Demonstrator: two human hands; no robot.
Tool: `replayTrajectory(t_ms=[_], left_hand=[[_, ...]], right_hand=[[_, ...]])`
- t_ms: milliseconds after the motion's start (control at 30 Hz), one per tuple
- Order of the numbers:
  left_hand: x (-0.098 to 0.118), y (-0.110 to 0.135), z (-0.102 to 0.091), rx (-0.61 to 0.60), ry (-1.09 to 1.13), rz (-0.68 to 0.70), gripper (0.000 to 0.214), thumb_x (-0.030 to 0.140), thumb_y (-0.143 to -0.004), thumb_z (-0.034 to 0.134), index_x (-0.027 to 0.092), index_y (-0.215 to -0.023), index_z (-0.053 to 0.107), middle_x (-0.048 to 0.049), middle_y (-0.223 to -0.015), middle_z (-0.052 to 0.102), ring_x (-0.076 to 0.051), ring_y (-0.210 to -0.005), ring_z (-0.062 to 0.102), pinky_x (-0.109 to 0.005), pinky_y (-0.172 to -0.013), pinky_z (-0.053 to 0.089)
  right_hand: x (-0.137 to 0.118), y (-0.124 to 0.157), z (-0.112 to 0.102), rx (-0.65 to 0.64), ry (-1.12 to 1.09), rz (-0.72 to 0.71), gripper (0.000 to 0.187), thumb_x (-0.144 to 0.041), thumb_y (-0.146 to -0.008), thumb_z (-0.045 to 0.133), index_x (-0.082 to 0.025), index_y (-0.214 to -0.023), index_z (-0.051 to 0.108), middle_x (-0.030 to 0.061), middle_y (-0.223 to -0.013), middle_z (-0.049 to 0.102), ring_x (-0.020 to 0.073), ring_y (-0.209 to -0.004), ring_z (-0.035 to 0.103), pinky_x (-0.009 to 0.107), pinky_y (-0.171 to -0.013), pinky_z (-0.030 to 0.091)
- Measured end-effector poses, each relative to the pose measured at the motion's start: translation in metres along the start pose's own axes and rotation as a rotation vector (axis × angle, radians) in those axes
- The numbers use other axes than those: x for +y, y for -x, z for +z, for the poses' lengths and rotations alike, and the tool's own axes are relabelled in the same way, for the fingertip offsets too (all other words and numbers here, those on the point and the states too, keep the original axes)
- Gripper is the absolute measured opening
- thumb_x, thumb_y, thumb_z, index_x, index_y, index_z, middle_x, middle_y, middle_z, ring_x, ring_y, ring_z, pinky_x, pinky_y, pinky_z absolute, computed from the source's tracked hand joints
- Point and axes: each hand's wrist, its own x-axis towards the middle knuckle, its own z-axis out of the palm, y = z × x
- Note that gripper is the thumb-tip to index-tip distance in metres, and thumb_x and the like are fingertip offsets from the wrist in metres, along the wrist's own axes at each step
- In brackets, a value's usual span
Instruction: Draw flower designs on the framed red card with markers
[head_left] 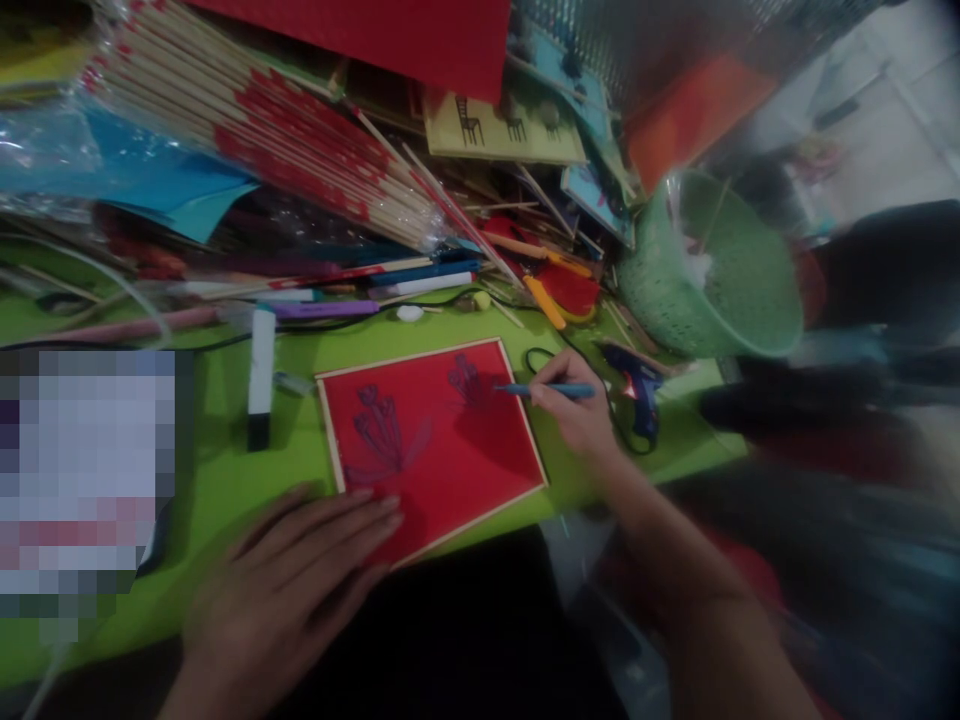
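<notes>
A red card (442, 470) edged with thin pale wooden strips lies on the green tabletop (217, 430). Dark outlined flowers are drawn on it, a larger bunch at the left and a smaller one at the upper right. My right hand (574, 405) pinches a blue pen (559, 390), its tip over the card beside the smaller bunch. Stretched fingers of my left hand (300, 560) lie flat across the card's lower left corner.
A blue glue gun (636, 390) lies right of my right hand, near a green basket (712, 270). A white marker (260, 380) with a black end is left of the card. Behind are orange-handled scissors (544, 300), several pens and bundled wooden sticks (262, 125).
</notes>
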Motion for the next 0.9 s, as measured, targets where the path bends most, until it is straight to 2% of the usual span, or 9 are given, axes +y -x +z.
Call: replayTrajectory(t_ms=[133,500,600,767,900], left_hand=[[0.0003,-0.0001,0.0003,0.005,0.005,-0.003,0.033,0.029,-0.101,0.061,0.029,-0.133,0.070,0.0031,-0.125,0.081,-0.021,-0.107,0.077,-0.043,-0.107,0.051],[-0.0005,0.0011,-0.0002,-0.003,0.000,-0.009,0.038,0.029,-0.100,0.061,0.032,-0.138,0.067,0.0043,-0.124,0.081,-0.022,-0.107,0.078,-0.045,-0.103,0.054],[0.0002,0.0008,-0.0006,-0.010,-0.012,-0.009,0.034,0.029,-0.101,0.061,0.031,-0.135,0.069,0.0046,-0.125,0.081,-0.021,-0.107,0.078,-0.044,-0.103,0.053],[0.0016,-0.0014,-0.0010,-0.002,-0.010,-0.006,0.031,0.029,-0.103,0.059,0.029,-0.132,0.069,0.0038,-0.124,0.081,-0.022,-0.106,0.078,-0.045,-0.102,0.052],[0.0017,-0.0027,-0.0017,-0.003,-0.016,0.006,0.031,0.029,-0.103,0.057,0.028,-0.132,0.069,0.0030,-0.124,0.081,-0.023,-0.105,0.078,-0.047,-0.099,0.052]], right_hand=[[-0.0006,0.0011,-0.0003,-0.041,-0.003,-0.003,0.019,-0.036,-0.084,0.079,-0.025,-0.078,0.065,-0.0039,-0.070,0.061,0.0144,-0.064,0.052,0.032,-0.061,0.040],[0.0030,0.0026,-0.0007,-0.033,0.000,0.016,0.027,-0.046,-0.084,0.081,-0.025,-0.079,0.066,-0.0039,-0.070,0.062,0.0150,-0.064,0.053,0.033,-0.059,0.043],[0.0037,0.0027,-0.0007,-0.008,-0.009,0.012,0.024,-0.043,-0.084,0.081,-0.025,-0.080,0.066,-0.0040,-0.069,0.062,0.0148,-0.064,0.053,0.032,-0.059,0.042],[0.0026,0.0029,-0.0007,-0.060,-0.022,0.015,0.023,-0.040,-0.081,0.083,-0.024,-0.078,0.068,-0.0028,-0.071,0.064,0.0146,-0.064,0.054,0.031,-0.059,0.039],[0.0028,0.0034,-0.0006,-0.022,-0.013,0.015,0.022,-0.040,-0.083,0.081,-0.024,-0.080,0.067,-0.0037,-0.069,0.063,0.0147,-0.064,0.054,0.031,-0.060,0.041]])
